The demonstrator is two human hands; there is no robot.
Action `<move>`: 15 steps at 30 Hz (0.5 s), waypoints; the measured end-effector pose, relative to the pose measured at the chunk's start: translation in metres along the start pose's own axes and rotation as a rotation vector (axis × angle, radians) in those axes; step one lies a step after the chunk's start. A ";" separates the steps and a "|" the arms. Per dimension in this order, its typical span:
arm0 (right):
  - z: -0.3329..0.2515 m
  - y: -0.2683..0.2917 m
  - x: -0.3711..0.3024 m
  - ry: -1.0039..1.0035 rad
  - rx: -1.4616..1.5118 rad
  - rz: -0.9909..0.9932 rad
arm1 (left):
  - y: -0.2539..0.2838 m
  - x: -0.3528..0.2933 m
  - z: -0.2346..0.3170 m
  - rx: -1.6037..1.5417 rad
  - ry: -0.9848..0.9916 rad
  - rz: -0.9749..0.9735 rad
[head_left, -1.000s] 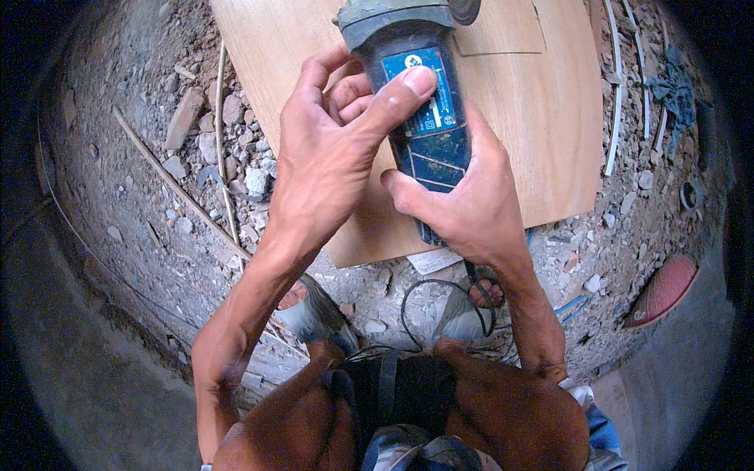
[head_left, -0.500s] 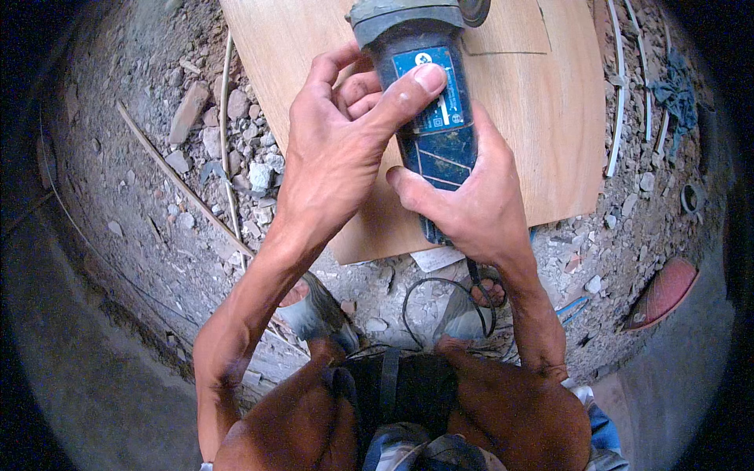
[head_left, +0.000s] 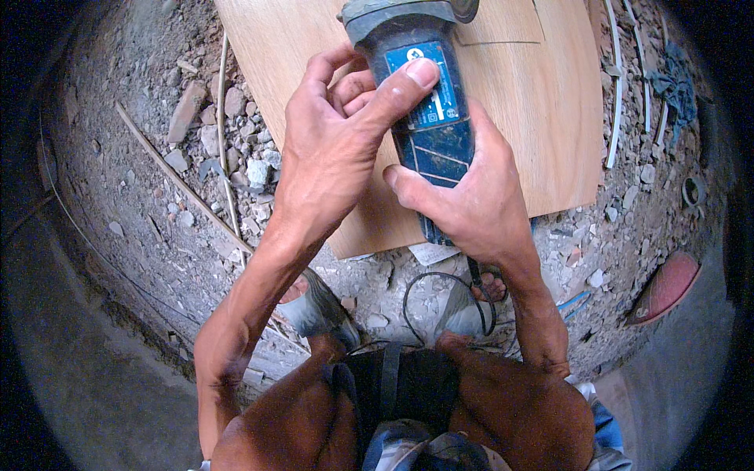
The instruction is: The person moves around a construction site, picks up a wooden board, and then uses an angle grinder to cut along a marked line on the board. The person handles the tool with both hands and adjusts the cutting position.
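Observation:
An angle grinder [head_left: 432,149] with a dusty blue body is held over a wooden board [head_left: 542,125]. My right hand [head_left: 479,192] wraps round the lower body, its thumb lying across the front. On the upper left side, my left hand [head_left: 345,125] presses its thumb on the label, while its other fingers curl beside the grinder's head. The top of the head is cut off by the upper edge of the picture. From the bottom end a black cord [head_left: 474,271] hangs down and loops near my right foot. Dark lines are drawn on the board's far part.
Rubble and broken stones [head_left: 236,141] cover the ground left of the board. Thin wooden strips [head_left: 184,179] lie across them. On the right are white strips [head_left: 615,86], a dark blue rag [head_left: 674,90], a ring-shaped piece [head_left: 691,191] and a reddish curved object [head_left: 667,288].
The grinder and both hands have shifted very slightly left in the picture, and the board sits a little higher. My grip looks the same.

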State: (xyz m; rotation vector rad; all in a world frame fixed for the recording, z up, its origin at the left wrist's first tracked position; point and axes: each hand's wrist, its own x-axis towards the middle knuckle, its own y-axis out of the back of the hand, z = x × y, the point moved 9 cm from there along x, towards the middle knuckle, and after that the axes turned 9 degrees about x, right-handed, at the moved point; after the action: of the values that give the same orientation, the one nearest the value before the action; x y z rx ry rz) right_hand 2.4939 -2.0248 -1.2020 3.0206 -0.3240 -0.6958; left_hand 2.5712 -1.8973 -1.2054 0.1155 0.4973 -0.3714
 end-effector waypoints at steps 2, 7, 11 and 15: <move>0.002 0.000 -0.001 -0.011 0.005 -0.008 | -0.001 -0.001 0.000 0.003 0.003 -0.003; 0.005 0.001 -0.004 -0.020 0.000 -0.008 | -0.002 -0.005 -0.001 0.022 0.020 0.005; 0.011 0.002 -0.005 -0.018 -0.017 -0.004 | -0.003 -0.004 -0.007 0.025 0.019 0.007; -0.003 -0.005 -0.009 -0.017 0.028 -0.027 | 0.005 -0.013 0.011 0.028 0.012 0.024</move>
State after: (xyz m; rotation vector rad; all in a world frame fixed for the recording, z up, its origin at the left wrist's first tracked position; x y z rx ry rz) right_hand 2.4884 -2.0181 -1.1955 3.0523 -0.2962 -0.7256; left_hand 2.5675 -1.8903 -1.1898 0.1503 0.5024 -0.3546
